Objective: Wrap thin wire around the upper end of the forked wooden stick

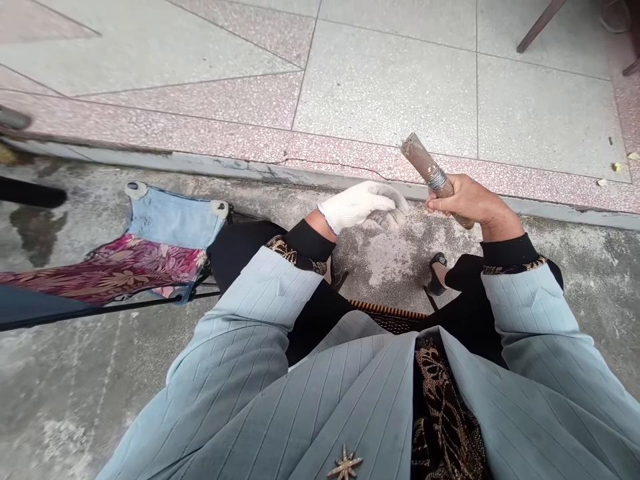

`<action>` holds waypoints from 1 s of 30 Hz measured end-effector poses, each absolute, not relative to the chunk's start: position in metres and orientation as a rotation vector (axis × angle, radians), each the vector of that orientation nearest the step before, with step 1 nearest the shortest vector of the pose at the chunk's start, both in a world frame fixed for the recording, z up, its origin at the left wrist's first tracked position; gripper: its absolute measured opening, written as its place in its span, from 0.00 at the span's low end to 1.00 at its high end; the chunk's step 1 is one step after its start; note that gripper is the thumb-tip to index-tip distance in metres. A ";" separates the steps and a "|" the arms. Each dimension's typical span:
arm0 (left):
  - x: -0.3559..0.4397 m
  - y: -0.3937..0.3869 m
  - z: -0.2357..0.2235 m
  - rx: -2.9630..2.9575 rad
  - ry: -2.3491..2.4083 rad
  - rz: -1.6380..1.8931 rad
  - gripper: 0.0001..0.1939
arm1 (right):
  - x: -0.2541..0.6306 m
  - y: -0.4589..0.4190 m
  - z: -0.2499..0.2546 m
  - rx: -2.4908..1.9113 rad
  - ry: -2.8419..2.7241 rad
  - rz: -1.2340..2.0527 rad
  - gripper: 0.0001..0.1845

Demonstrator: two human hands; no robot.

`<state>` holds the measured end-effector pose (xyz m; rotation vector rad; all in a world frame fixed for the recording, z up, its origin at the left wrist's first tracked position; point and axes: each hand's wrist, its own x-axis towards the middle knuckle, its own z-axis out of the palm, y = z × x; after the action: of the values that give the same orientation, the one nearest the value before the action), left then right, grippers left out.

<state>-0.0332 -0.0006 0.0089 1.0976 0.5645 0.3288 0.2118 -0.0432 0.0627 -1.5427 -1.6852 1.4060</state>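
My right hand (467,201) is bare and closed round a brown wooden tool handle (425,165) with a metal ring; the handle's end sticks up and to the left, and its lower part is hidden behind the hand. My left hand (363,203) wears a white cotton glove and its fingers curl closed on something small that I cannot make out, right beside the right hand. Both hands are held over a patch of grey concrete (395,257) between my knees. Light blue pinstriped sleeves cover both arms.
A folding stool with a patchwork seat of denim and red floral cloth (150,253) stands to my left. A raised step of speckled pink and grey tiles (380,87) runs across ahead. Chair legs (537,27) show at the top right. A dark object (30,193) lies at far left.
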 end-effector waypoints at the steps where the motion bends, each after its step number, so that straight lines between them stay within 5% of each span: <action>1: -0.034 -0.002 0.011 1.108 0.553 0.321 0.12 | 0.211 -0.045 0.067 -1.515 -1.678 1.433 0.07; 30: -0.035 -0.059 -0.001 1.107 0.610 0.352 0.18 | 0.206 -0.088 0.046 -1.395 -1.871 1.153 0.09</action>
<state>-0.0352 -0.0587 -0.0005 1.1069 0.6097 0.3523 0.2060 -0.0883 0.0461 -1.3946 -1.8711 1.1526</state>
